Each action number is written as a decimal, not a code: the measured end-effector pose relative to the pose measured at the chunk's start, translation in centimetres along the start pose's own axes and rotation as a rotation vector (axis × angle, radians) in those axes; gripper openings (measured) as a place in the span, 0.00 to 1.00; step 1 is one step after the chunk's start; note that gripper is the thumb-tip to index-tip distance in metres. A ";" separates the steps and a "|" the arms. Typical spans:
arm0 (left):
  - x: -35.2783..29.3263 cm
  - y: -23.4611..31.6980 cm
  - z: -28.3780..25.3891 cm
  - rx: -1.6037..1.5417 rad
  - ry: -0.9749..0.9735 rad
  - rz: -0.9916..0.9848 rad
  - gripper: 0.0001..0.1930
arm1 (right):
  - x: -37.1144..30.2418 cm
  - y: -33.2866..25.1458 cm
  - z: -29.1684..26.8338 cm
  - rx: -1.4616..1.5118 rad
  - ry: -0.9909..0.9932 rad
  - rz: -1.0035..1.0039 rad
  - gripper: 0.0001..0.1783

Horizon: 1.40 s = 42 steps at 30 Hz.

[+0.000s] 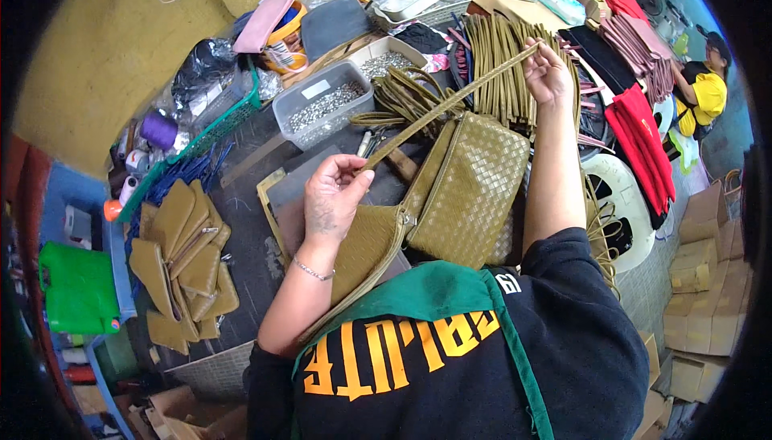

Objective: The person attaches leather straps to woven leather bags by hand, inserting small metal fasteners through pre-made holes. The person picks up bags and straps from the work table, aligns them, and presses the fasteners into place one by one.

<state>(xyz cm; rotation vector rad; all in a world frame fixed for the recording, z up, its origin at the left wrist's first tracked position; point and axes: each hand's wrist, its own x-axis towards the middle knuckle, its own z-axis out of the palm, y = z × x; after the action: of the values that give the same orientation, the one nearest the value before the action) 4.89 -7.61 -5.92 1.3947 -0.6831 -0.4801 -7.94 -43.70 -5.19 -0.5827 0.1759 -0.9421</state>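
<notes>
A narrow olive strap (451, 104) stretches taut on a slant between my two hands. Its lower end is pinched by my left hand (331, 199), thumb against the fingers. Farther off to the right, my right hand (549, 76) grips the upper end at the fingertips. Below the strap lies an olive woven-pattern bag (470, 191) near my chest. Another olive bag piece (363, 245) with a zipper edge rests beside it, partly under my left forearm. Behind the strap, a bundle of similar olive straps (500, 62) is spread on the table, with looped straps (406, 96) to its left.
Plastic boxes of small metal parts (323, 110) stand at the back. Stacked olive pouches (186, 259) lie left, near a green basket (201, 139) and purple thread spool (158, 129). Red fabric (641, 147) and a white stool (618, 207) are right; another person (708, 90) sits beyond.
</notes>
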 end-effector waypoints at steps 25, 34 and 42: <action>-0.2 -0.2 -0.6 -0.129 0.047 -0.001 0.08 | -0.5 0.3 1.3 -0.033 -0.032 -0.048 0.07; -0.6 -0.2 -1.2 -0.024 0.010 -0.086 0.07 | -4.3 -0.4 4.8 -0.189 0.238 -0.091 0.03; -0.8 0.6 -0.5 -0.058 -0.068 -0.075 0.07 | -2.5 -1.5 4.1 -0.213 0.282 -0.106 0.04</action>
<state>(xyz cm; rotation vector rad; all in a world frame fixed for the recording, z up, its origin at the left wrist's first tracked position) 4.66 -6.63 -5.49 1.3576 -0.6680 -0.6041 -8.86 -40.70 -1.23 -0.6582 0.5065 -1.1151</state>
